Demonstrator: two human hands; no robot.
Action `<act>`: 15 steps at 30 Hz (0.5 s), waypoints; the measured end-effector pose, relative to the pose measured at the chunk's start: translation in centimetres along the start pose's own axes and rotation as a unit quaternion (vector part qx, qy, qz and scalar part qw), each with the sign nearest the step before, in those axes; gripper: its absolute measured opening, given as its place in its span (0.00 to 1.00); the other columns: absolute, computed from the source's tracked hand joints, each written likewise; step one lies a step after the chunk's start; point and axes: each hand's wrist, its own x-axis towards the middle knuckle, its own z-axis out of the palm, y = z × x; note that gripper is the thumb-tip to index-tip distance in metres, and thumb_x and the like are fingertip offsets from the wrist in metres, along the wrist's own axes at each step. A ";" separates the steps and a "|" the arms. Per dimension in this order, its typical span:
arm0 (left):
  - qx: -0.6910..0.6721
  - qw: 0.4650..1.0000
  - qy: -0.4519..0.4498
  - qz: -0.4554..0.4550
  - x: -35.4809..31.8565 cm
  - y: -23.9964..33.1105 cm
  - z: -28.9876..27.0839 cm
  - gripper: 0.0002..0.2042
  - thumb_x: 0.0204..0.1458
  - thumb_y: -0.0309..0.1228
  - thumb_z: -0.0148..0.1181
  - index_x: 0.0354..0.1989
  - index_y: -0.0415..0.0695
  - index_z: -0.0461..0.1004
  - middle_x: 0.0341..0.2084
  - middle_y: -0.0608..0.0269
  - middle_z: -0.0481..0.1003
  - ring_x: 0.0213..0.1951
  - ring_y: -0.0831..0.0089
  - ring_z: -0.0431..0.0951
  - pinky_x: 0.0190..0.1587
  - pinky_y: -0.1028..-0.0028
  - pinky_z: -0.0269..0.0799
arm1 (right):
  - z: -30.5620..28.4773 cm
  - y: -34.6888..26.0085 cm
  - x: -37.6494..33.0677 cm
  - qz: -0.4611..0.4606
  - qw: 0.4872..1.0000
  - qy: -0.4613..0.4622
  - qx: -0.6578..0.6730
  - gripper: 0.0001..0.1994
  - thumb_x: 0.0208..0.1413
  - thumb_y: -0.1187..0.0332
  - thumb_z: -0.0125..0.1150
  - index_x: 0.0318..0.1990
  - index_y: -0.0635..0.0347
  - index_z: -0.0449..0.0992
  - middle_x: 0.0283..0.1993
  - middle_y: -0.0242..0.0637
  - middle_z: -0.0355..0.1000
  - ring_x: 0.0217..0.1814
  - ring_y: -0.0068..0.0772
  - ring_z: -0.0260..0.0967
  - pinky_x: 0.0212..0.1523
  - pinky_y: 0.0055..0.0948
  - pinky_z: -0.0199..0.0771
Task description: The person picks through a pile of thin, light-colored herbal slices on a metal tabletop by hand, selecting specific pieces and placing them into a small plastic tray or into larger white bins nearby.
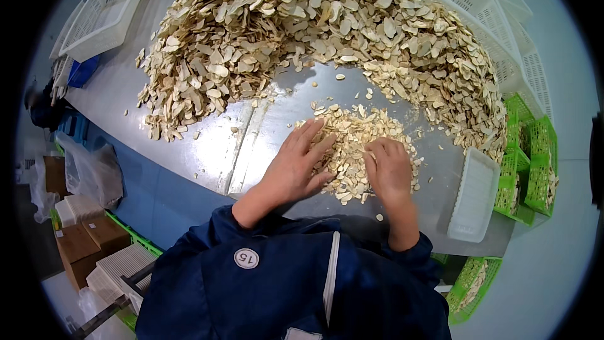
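Note:
A small spread of pale dried slices (352,148) lies on the metal table in front of me. My left hand (296,160) rests at its left edge, fingers stretched and apart, the fingertips touching the slices. At the right side of the spread, my right hand (389,167) has its fingers curled down toward the thumb. What it pinches, if anything, is hidden beneath the fingers. Beyond both hands, a large heap of the same kind of slices (251,38) curves across the far side of the table and down to the right.
A white plastic tray (475,195) stands near the table's right edge, beside green baskets (541,164) holding slices. White perforated crates (107,16) sit at the far left, with more along the far right. Brown cardboard boxes (82,239) and plastic bags (91,173) are at the lower left.

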 end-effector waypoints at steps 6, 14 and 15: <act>0.039 0.998 -0.028 -0.035 -1.4 -0.4 0.0 0.40 0.58 0.46 0.69 0.76 0.48 0.61 0.77 0.40 0.52 0.76 0.36 0.53 0.77 0.47 0.52 | -0.7 0.5 -0.3 0.150 0.986 -0.042 0.057 0.07 0.67 0.66 0.60 0.46 0.56 0.79 0.41 0.46 0.79 0.44 0.54 0.77 0.47 0.47 0.77; 0.049 0.998 -0.010 -0.026 1.0 -3.0 2.2 0.34 0.67 0.45 0.58 0.76 0.40 0.58 0.75 0.35 0.54 0.76 0.36 0.53 0.77 0.45 0.49 | -1.8 0.0 -1.7 0.164 0.976 -0.089 0.108 0.09 0.68 0.69 0.54 0.50 0.57 0.78 0.42 0.49 0.80 0.45 0.59 0.77 0.48 0.50 0.77; 0.011 0.999 -0.030 -0.004 1.3 -2.8 2.2 0.34 0.68 0.44 0.58 0.77 0.39 0.57 0.76 0.36 0.53 0.77 0.37 0.52 0.77 0.47 0.49 | -1.2 -0.3 -1.8 0.167 0.976 -0.088 0.107 0.09 0.68 0.69 0.54 0.50 0.57 0.78 0.42 0.49 0.80 0.45 0.59 0.77 0.48 0.50 0.77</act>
